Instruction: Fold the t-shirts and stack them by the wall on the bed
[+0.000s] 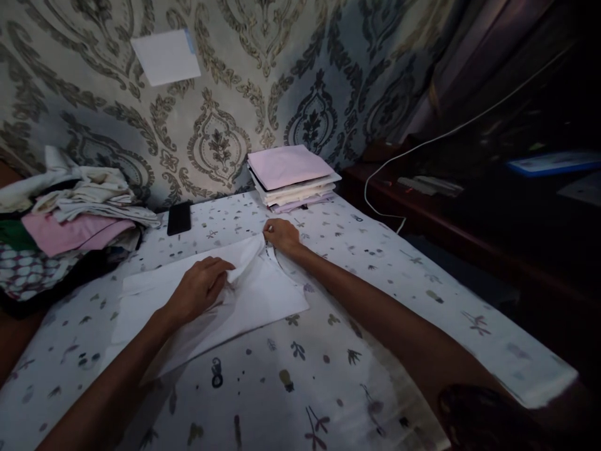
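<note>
A white garment (270, 297), partly spread and creased, lies on a white cloth with small plant prints (323, 376). My right hand (282, 235) pinches the garment's far right edge between thumb and fingers, pulling up a small peak. Over the garment's middle, my left hand (203, 287) has its fingers closed on a raised fold. The fold runs between both hands. Part of the garment is hidden under my left hand and forearm.
A neat stack of folded clothes (291, 168), pink on top, stands by the patterned wall. At left lies a loose heap of clothes (84, 213), with a black phone (179, 218) beside it. A white cable (436, 134) hangs at right above a dark wooden surface (422, 219).
</note>
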{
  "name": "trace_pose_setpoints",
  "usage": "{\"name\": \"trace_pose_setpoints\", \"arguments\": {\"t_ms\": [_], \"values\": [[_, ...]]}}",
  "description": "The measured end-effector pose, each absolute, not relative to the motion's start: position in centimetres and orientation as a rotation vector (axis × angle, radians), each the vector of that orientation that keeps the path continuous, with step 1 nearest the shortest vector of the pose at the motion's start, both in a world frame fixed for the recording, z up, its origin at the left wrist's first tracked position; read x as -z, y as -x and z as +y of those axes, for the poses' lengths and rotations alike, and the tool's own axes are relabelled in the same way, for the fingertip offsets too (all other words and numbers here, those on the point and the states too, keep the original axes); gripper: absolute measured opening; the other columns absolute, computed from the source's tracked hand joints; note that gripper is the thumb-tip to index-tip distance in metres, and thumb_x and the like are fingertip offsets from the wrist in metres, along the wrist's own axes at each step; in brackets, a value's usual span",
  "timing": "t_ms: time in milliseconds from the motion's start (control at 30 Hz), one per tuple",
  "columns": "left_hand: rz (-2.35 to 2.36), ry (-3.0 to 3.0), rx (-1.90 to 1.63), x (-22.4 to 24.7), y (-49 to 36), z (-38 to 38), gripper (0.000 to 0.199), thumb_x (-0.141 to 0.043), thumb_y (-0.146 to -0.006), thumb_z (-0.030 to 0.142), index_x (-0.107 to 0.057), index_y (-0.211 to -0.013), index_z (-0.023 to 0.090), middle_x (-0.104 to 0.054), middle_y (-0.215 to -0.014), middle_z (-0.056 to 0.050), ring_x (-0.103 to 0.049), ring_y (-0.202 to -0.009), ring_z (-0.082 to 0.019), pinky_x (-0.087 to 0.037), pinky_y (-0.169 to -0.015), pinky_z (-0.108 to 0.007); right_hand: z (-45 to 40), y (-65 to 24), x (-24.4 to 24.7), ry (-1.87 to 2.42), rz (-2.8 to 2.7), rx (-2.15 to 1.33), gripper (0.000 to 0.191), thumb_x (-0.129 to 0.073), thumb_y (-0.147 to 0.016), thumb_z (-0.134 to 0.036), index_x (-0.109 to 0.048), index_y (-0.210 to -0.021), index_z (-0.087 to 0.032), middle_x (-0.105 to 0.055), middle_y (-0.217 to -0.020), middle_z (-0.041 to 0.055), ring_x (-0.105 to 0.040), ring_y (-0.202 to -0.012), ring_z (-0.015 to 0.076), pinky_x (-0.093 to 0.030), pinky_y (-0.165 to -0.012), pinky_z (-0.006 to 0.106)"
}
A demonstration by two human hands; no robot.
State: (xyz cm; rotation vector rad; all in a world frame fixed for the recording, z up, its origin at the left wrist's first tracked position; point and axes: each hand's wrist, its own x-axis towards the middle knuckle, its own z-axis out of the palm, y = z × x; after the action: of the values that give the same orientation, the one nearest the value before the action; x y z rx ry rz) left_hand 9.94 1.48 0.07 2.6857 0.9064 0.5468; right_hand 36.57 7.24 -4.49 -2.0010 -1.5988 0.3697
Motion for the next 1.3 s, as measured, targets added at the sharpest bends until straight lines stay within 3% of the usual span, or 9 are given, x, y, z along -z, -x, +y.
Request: {"name": "trace_pose_setpoints", "arguments": {"t_ms": [167,300,433,633,767,900,1133,1233,1300], "values": [[1.021,-2.464,-0.568,-0.4,-9.5,1.1,0.025,-0.042,-0.096,0.029,-0.065,-0.101,0.02,-0.071,-0.1,-0.007,-0.062,-0.077,-0.019,-0.047,-0.072,-0.031,7.5,-37.0,5.0,1.96,-1.618,-0.353,0.011,-0.064,-0.076,-0.021,-0.073,-0.08,-0.027,-0.074,-0.087,0.0022,-0.065,-0.084,0.0209,-0.05,-0.074,0.03],[0.914,-2.569,-0.5,-0.8,-10.0,-0.2,0.024,-0.048,-0.093,0.029,-0.062,-0.11,0.02,-0.068,-0.107,-0.01,-0.061,-0.093,-0.023,-0.048,-0.077,-0.033,6.8,-37.1,4.8,1.873,-1.625,-0.336,0.015,-0.06,-0.078,-0.017,-0.073,-0.084,-0.023,-0.072,-0.086,0.0043,-0.064,-0.083,0.0213,-0.051,-0.077,0.032],[0.853,-2.832,-0.259,-0.1,-11.4,-1.1,0.04,-0.052,-0.084,0.013,-0.06,-0.122,0.02,-0.066,-0.116,-0.011,-0.057,-0.104,-0.026,-0.045,-0.086,-0.039,5.6,-36.3,4.5,1.655,-1.701,-0.303,0.031,-0.05,-0.082,-0.012,-0.072,-0.103,-0.019,-0.07,-0.105,0.0077,-0.063,-0.096,0.0205,-0.049,-0.088,0.033],[1.126,-2.266,-0.604,0.8,-12.1,1.8,0.014,-0.053,-0.088,0.028,-0.065,-0.092,0.021,-0.064,-0.08,-0.002,-0.058,-0.076,-0.019,-0.044,-0.069,-0.031,5.3,-36.1,5.6,1.072,-1.877,-0.806,0.033,-0.047,-0.088,-0.017,-0.067,-0.114,-0.016,-0.073,-0.1,0.0062,-0.067,-0.096,0.0176,-0.05,-0.089,0.033],[1.152,-1.677,-0.824,1.0,-11.9,3.7,0.028,-0.067,-0.076,0.046,-0.057,-0.072,0.019,-0.048,-0.059,0.004,-0.043,-0.053,-0.011,-0.031,-0.049,-0.024,5.8,-36.8,6.2,1.032,-1.768,-0.968,0.03,-0.048,-0.09,-0.018,-0.065,-0.115,-0.016,-0.072,-0.108,0.0089,-0.067,-0.104,0.0185,-0.049,-0.096,0.037],[1.142,-1.448,-0.855,1.0,-12.1,3.6,0.04,-0.074,-0.068,0.054,-0.055,-0.066,0.019,-0.043,-0.053,0.006,-0.036,-0.047,-0.008,-0.026,-0.044,-0.022,5.6,-37.0,6.1,0.994,-1.787,-1.006,0.025,-0.055,-0.089,-0.022,-0.064,-0.112,-0.017,-0.071,-0.112,0.01,-0.067,-0.107,0.0202,-0.049,-0.099,0.04],[1.109,-1.336,-0.904,0.8,-12.3,3.5,0.041,-0.079,-0.063,0.053,-0.058,-0.066,0.018,-0.049,-0.055,0.005,-0.041,-0.048,-0.008,-0.033,-0.046,-0.022,2.4,-34.5,4.2,0.939,-2.094,-0.272,0.037,-0.067,-0.087,-0.041,-0.06,-0.115,-0.018,-0.055,-0.136,0.0185,-0.051,-0.129,0.032,-0.044,-0.102,0.05],[1.076,-1.302,-0.911,0.6,-12.3,3.7,0.041,-0.08,-0.062,0.052,-0.059,-0.067,0.018,-0.051,-0.055,0.005,-0.043,-0.048,-0.008,-0.035,-0.047,-0.022,1.1,-32.6,3.3,0.874,-2.23,0.028,0.018,-0.051,-0.098,-0.028,-0.063,-0.109,-0.021,-0.055,-0.134,0.0162,-0.052,-0.124,0.0278,-0.043,-0.1,0.046],[1.057,-1.289,-0.895,0.5,-12.4,3.7,0.04,-0.081,-0.061,0.05,-0.059,-0.068,0.017,-0.051,-0.055,0.005,-0.045,-0.048,-0.008,-0.036,-0.047,-0.022,0.8,-31.6,2.9,0.871,-2.311,0.144,0.026,-0.04,-0.101,-0.017,-0.064,-0.109,-0.023,-0.058,-0.123,0.0126,-0.054,-0.111,0.0242,-0.043,-0.093,0.041]]}}
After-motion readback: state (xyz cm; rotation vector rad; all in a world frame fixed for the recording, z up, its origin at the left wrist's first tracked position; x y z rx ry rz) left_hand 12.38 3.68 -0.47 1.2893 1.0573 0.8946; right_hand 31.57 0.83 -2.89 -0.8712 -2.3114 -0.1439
